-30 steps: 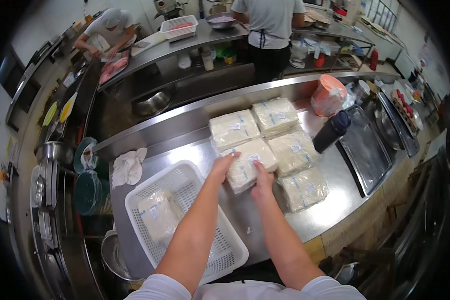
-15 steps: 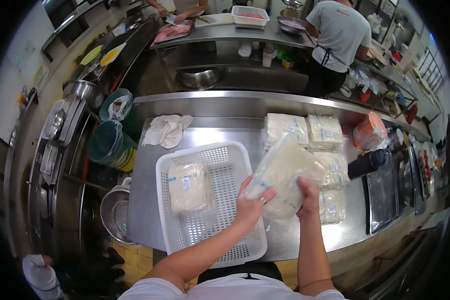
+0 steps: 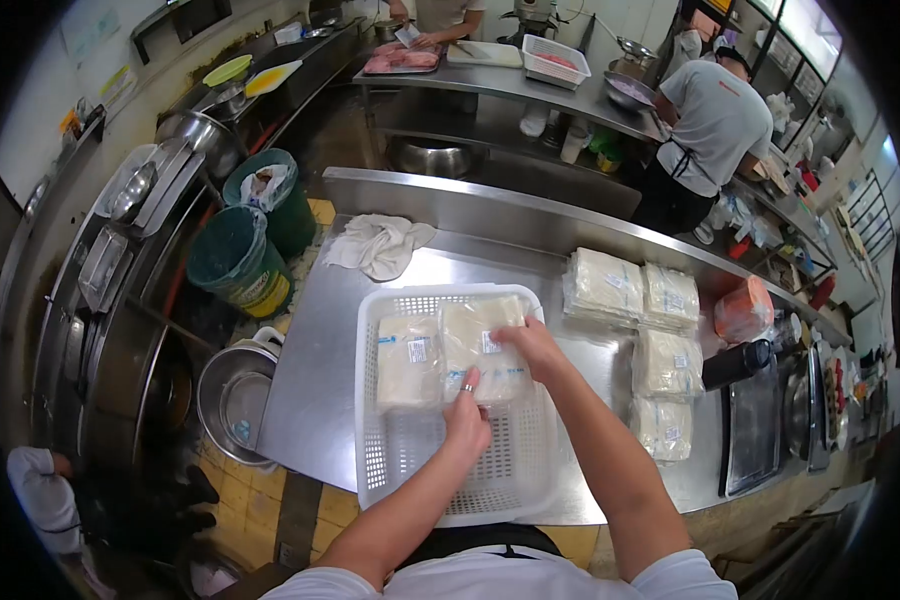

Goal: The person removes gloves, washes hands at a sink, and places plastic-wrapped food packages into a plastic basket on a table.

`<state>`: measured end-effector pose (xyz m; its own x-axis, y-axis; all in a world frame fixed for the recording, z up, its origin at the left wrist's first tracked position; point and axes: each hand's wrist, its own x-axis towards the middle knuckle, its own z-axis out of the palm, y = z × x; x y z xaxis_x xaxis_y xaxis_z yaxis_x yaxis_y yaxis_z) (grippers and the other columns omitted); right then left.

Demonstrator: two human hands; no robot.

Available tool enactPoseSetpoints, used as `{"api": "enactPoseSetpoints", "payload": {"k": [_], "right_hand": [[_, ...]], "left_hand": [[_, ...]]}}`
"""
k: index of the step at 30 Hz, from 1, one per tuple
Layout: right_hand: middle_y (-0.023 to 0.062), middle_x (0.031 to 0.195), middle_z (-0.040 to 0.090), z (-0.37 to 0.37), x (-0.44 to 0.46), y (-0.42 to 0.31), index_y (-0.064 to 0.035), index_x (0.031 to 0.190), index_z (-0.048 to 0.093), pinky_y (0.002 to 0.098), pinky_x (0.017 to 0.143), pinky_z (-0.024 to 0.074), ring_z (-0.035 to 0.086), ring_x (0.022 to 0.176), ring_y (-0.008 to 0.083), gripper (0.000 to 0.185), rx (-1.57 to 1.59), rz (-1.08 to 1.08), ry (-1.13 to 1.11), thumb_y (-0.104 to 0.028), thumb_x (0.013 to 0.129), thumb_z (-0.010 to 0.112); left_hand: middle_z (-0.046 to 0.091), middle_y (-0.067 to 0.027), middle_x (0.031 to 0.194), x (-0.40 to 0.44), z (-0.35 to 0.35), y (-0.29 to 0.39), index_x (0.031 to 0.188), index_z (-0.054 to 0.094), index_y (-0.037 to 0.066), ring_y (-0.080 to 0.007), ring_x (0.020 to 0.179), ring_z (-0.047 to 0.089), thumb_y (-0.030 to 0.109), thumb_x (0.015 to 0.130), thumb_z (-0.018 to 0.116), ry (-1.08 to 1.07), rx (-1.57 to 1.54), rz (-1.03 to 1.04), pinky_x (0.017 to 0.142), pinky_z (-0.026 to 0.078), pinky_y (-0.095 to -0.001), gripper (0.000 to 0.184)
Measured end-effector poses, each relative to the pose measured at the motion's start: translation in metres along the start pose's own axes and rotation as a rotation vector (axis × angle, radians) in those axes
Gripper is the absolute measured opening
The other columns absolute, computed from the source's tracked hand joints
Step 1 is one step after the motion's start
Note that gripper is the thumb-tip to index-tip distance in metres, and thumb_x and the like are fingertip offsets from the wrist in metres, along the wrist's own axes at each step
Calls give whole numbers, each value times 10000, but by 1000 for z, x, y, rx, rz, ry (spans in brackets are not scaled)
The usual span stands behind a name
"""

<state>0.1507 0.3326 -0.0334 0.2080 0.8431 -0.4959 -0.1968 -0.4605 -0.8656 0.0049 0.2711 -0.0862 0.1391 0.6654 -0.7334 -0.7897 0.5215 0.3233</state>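
Both of my hands hold one clear-wrapped packet of pale, flat squares (image 3: 480, 345) inside the white perforated basket (image 3: 370, 460). My left hand (image 3: 467, 425) grips its near edge, thumb on top. At its right side, my right hand (image 3: 532, 348) is closed on it. A similar packet (image 3: 407, 365) lies in the basket, just left of the held one. Several more wrapped packets (image 3: 667, 362) are stacked on the steel table (image 3: 315, 400), right of the basket. The underside of the held packet is hidden.
A white cloth (image 3: 382, 245) lies behind the basket. Right of the stacks are a dark bottle (image 3: 738, 365), an orange container (image 3: 743, 308) and a black tray (image 3: 752, 430). Green bins (image 3: 238, 260) stand left. Co-workers (image 3: 715, 120) stand beyond the table; another person (image 3: 45, 495) is at lower left.
The held packet has moved from the stacks leftward and down into the basket, beside the other packet. Both hands moved with it. The camera view has shifted.
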Motion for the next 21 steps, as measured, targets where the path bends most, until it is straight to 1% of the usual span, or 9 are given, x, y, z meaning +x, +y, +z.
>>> {"api": "enactPoseSetpoints", "payload": {"k": [6, 8, 11, 14, 16, 17, 19, 20, 21], "right_hand": [[170, 1075, 715, -4, 37, 46, 63, 1343, 548, 433, 862, 572, 697, 952, 303, 598, -161, 21, 25, -65, 798, 756], [178, 1042, 730, 3, 29, 44, 62, 1379, 528, 441, 874, 572, 708, 941, 342, 626, -278, -34, 112, -85, 815, 756], [258, 1216, 677, 25, -17, 17, 48, 1364, 541, 460, 953, 539, 658, 1115, 417, 583, -703, -201, 459, -118, 841, 736], [302, 1519, 440, 29, -38, 38, -15, 1483, 467, 525, 1167, 352, 394, 1414, 502, 693, -1245, -759, 474, -303, 904, 715], [263, 1621, 274, 36, -34, 45, -75, 1531, 436, 573, 1214, 204, 215, 1488, 513, 741, -1328, -691, 289, -463, 934, 638], [244, 1672, 192, 36, -30, 48, -105, 1556, 421, 598, 1237, 130, 125, 1525, 518, 770, -1363, -655, 199, -543, 949, 600], [237, 1672, 201, 29, -19, 58, -145, 1574, 405, 638, 1224, 109, 125, 1524, 526, 794, -1439, -677, 194, -629, 954, 516], [233, 1672, 206, 26, -16, 62, -165, 1583, 396, 659, 1218, 98, 126, 1524, 530, 809, -1476, -685, 191, -671, 956, 474], [236, 1671, 207, 25, -13, 64, -167, 1582, 399, 658, 1217, 101, 124, 1523, 532, 814, -1471, -705, 210, -676, 952, 478]], "left_hand": [[639, -102, 1315, 35, -17, -36, 1412, 509, -36, -213, 1147, 617, 166, 952, 749, 108, 443, 348, 977, 510, -358, 557], [648, -105, 1287, 40, -24, -38, 1395, 521, -3, -210, 1126, 622, 180, 929, 778, 29, 407, 359, 975, 504, -350, 563], [653, -105, 1271, 28, -15, -30, 1389, 522, 13, -205, 1118, 621, 160, 935, 758, -14, 462, 406, 979, 497, -344, 533], [656, -121, 1275, -12, 7, -10, 1401, 505, 5, -218, 1095, 644, 112, 944, 696, 7, 524, 342, 953, 514, -345, 507], [657, -139, 1286, -9, -7, 2, 1407, 510, 9, -230, 1056, 672, 86, 938, 655, -97, 783, 311, 907, 537, -352, 497], [656, -149, 1295, 10, -35, 9, 1408, 523, 16, -234, 1028, 688, 78, 931, 636, -218, 1031, 319, 876, 550, -358, 494], [627, -181, 1355, 5, -53, 52, 1404, 556, 33, -259, 1033, 706, 80, 916, 613, -338, 1315, 182, 865, 563, -381, 494], [598, -203, 1406, -21, -42, 86, 1400, 578, 42, -280, 1065, 707, 90, 907, 609, -333, 1347, 42, 886, 562, -399, 496], [566, -211, 1445, -32, -31, 112, 1381, 598, 29, -299, 1172, 652, 108, 913, 608, -368, 1507, 249, 978, 511, -422, 475]]}}
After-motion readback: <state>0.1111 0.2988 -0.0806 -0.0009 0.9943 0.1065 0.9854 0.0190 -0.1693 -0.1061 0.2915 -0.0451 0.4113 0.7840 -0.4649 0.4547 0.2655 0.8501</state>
